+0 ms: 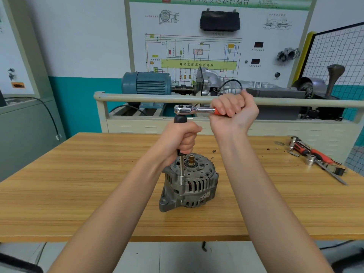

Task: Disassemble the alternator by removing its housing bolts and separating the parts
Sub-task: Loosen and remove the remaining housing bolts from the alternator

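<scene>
Behind the wooden desk (78, 184) stands a big white teaching board (216, 46) with coloured wires drawn on it, and a blue motor (146, 82) sits on a stand in front of it.

On the desk, near the middle, sits the grey alternator (190, 184). It stands with its round end up, and a small brass shaft (191, 160) pokes out of the top.

A long driver bar (181, 170) stands straight up on the edge of the alternator, with its socket (181, 183) down on the housing. The left hand (182, 139) is curled tight round the black grip of the bar. On top of the bar sits a shiny ratchet (194, 110), lying flat and pointing to the right. The right hand (233, 111) is curled tight round its orange handle.

Far to the right on the desk lie more tools (315, 156) with red and black handles, and a loose silver socket (310, 160) is just beside them.
</scene>
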### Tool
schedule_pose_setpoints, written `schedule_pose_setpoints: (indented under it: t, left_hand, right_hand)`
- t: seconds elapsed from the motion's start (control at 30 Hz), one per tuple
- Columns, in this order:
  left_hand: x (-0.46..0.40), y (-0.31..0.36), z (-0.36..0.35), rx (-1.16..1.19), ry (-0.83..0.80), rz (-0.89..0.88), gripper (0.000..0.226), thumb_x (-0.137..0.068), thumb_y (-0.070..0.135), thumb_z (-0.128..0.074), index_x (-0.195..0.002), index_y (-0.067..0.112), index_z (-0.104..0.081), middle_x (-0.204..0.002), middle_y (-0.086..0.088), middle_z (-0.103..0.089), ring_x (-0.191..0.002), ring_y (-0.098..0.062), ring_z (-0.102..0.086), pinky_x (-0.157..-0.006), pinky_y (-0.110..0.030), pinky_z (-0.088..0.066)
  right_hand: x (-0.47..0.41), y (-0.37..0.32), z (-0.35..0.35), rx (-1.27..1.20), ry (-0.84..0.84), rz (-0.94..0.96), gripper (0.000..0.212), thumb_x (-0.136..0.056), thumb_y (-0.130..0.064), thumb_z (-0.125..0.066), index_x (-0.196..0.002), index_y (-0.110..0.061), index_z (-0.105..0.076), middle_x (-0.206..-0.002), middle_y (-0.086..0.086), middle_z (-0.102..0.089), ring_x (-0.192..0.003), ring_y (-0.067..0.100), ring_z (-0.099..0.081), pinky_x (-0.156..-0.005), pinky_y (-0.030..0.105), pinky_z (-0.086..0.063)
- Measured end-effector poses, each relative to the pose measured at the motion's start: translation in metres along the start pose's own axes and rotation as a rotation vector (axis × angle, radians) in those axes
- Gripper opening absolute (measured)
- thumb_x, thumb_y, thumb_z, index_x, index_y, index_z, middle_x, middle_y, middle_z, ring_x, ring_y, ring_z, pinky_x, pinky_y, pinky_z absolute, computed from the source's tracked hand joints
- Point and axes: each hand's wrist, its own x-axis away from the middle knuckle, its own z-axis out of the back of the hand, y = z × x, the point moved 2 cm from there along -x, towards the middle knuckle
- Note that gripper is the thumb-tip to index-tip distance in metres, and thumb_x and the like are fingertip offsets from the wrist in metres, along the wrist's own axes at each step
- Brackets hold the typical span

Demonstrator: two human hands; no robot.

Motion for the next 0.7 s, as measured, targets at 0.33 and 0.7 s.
schedule_pose_setpoints:
  t: [0.33,0.7]
  left_hand:
    - [-0.001,-0.001,-0.005,-0.052,0.304,-0.002,0.044,-0.084,-0.002,-0.055,-0.053,0.019,-0.031,-0.040,0.006,-0.026,-0.035,-0.011,-0.018,-0.039,-0.019,-0.018]
    - [-0.005,0.004,-0.002,-0.005,0.119,0.006,0.060,-0.091,0.002,-0.052,-0.040,0.026,-0.031,-0.036,0.008,-0.023,-0.030,-0.008,-0.015,-0.038,-0.017,-0.015]
  right_hand:
    - [0.048,0.012,-0.014,0.371,-0.274,0.420,0.055,-0.099,-0.011,-0.032,-0.045,-0.019,-0.032,-0.039,-0.006,-0.024,-0.035,0.011,-0.021,-0.043,0.027,-0.020]
    - [-0.004,-0.004,-0.002,0.104,0.029,-0.019,0.053,-0.094,-0.012,-0.037,-0.042,-0.019,-0.032,-0.036,-0.008,-0.022,-0.030,0.009,-0.018,-0.035,0.019,-0.019]
